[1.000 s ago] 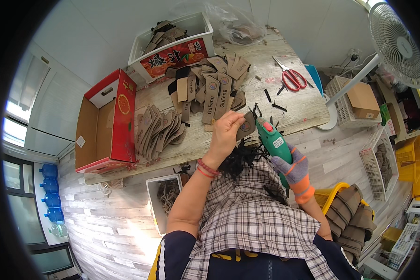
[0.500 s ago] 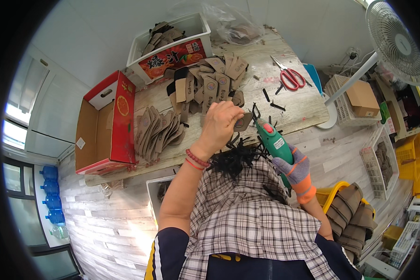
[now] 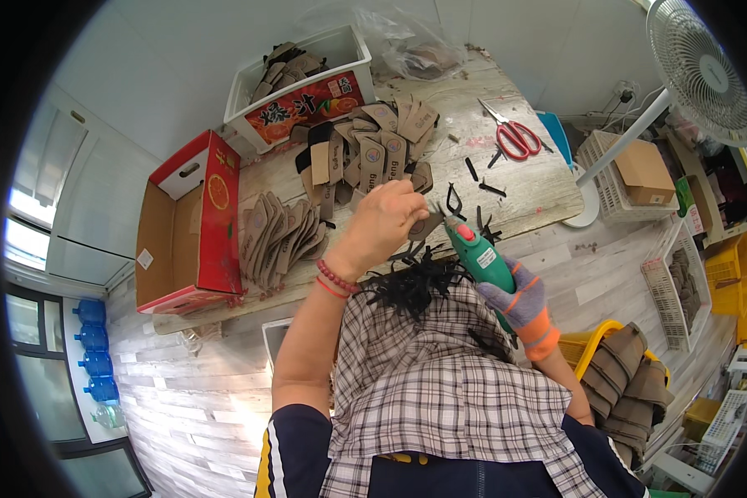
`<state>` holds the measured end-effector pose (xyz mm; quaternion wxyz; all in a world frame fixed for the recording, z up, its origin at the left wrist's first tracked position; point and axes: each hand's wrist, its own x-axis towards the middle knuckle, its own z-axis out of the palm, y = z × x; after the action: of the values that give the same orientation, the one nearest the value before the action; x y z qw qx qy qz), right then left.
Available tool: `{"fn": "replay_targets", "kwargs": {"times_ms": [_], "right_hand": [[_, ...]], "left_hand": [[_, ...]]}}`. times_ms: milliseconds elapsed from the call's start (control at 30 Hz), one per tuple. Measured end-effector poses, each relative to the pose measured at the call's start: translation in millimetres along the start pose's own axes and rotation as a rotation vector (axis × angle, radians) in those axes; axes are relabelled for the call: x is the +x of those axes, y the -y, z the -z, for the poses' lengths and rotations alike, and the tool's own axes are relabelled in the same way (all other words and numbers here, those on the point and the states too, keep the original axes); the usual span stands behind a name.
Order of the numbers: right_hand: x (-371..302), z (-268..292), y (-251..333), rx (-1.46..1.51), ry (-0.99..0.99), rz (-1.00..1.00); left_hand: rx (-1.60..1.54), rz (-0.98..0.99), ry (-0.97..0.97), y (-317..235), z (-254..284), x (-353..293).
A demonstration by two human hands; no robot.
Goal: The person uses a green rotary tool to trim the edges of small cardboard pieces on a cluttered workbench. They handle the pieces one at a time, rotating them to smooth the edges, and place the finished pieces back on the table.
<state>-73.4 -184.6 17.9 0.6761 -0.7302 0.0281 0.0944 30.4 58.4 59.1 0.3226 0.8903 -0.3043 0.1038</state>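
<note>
head view — the left hand [image 3: 388,217] pinches a brown patch [image 3: 423,228] by the near edge of the table [image 3: 523,197]; the gloved right hand [image 3: 519,295] grips a green cutter [image 3: 483,261], tip just beside it. likely trimming — the next cut calls for holding steady.

- Small workshop, indicated by a worn worktable [image 3: 531,187] bearing heaps of similar taupe pieces [image 3: 372,153].
- Tools: green hand-held power tool [image 3: 480,261], red-handled scissors [image 3: 516,139]; black strips [image 3: 491,190] scattered nearby.
- Bulk storage: white crate [image 3: 661,299] and yellow basket [image 3: 587,353], both holding brown pieces [image 3: 627,358].
</note>
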Motion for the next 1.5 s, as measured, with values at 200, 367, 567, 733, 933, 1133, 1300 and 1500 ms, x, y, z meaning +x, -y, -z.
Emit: {"fn": "replay_targets", "kwargs": {"times_ms": [200,367,567,733,933,1133,1300,1500], "right_hand": [[-3,-10,-4,0.088,-0.05,-0.034],[-3,-14,-16,0.021,-0.059,0.045],[-4,-14,-6,-0.015,-0.054,0.029],[-2,-14,-10,0.002,-0.055,0.044],[-2,-15,-5,0.041,-0.061,0.008],[0,-9,-11,0.06,-0.115,0.019],[-3,-5,-8,0.07,-0.124,0.054],[1,-6,-14,0.105,-0.129,0.004]], "left_hand": [[-0.437,0.362,-0.444,-7,-45,-20],[-0.634,0.485,-0.566,-17,-72,-24],[-0.564,0.426,-0.546,-16,-74,-27],[-0.61,0.445,-0.506,-18,-75,-28],[-0.594,0.391,-0.45,-15,-76,-32],[-0.301,0.409,-0.448,-5,-33,-45],[0.258,0.666,-0.789,101,92,-90],[0.918,0.512,-0.618,85,69,-48]]}}
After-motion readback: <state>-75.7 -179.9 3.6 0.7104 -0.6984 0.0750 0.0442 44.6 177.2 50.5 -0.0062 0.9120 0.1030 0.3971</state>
